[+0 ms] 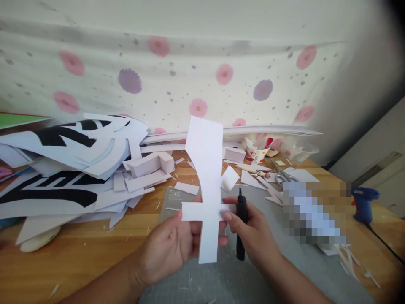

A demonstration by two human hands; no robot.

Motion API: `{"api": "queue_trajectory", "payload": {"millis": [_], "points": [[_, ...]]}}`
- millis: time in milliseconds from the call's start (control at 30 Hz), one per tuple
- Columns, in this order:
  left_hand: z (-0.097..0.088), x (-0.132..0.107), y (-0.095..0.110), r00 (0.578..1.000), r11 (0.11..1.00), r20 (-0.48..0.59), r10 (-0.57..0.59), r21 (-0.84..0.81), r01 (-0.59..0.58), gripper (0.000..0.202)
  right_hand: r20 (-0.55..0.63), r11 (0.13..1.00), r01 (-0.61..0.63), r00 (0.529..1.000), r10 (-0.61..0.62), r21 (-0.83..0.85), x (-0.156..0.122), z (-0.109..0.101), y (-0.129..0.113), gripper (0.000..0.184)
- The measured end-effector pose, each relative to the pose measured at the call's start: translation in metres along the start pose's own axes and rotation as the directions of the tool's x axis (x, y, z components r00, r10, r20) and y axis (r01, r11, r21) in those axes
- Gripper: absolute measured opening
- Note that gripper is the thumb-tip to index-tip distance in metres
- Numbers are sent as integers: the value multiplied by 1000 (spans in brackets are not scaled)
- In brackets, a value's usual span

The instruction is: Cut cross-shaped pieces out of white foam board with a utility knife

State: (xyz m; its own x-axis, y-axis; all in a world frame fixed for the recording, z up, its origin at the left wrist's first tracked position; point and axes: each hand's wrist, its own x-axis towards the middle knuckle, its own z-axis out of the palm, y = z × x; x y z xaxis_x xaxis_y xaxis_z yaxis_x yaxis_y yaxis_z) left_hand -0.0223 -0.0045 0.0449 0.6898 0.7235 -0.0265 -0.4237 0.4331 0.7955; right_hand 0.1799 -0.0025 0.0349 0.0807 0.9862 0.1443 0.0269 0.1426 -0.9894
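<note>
A white cross-shaped foam board cutout (209,181) stands upright in front of me, with a broad curved top and a short crossbar. My left hand (172,242) grips the left end of the crossbar, its thumb in front and fingers behind. The right end is pinched by my right hand (257,232). That same hand also keeps a black utility knife (241,230) upright against its fingers, narrow tip pointing up. Below both hands lies a grey cutting mat (186,280). A small curled white piece (230,179) is just behind the cutout.
Printed sheets and white offcuts (117,143) are heaped at the left. Scissors (280,176) and a paper cup (255,152) stand back right. A blue glue gun (363,204) with its cord is far right. A flowered curtain (177,80) hangs behind.
</note>
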Motion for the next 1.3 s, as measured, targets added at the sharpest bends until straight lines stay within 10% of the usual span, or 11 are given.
{"api": "queue_trajectory", "payload": {"millis": [233, 500, 800, 1300], "points": [[-14, 2, 13, 948, 951, -229, 219, 268, -155, 38, 37, 989, -118, 993, 115, 85, 8, -6, -6, 42], [-22, 9, 15, 900, 906, -396, 183, 422, 1, 29, 131, 968, -250, 960, 249, -3, 7, -6, -9, 35], [-30, 7, 22, 915, 835, -390, 106, 534, 131, 30, 263, 966, -258, 931, 253, -15, 7, -9, -8, 26], [-28, 0, 25, 957, 835, -193, 216, 545, -78, 22, 163, 959, -250, 960, 228, 132, 6, -21, 4, 40]]}}
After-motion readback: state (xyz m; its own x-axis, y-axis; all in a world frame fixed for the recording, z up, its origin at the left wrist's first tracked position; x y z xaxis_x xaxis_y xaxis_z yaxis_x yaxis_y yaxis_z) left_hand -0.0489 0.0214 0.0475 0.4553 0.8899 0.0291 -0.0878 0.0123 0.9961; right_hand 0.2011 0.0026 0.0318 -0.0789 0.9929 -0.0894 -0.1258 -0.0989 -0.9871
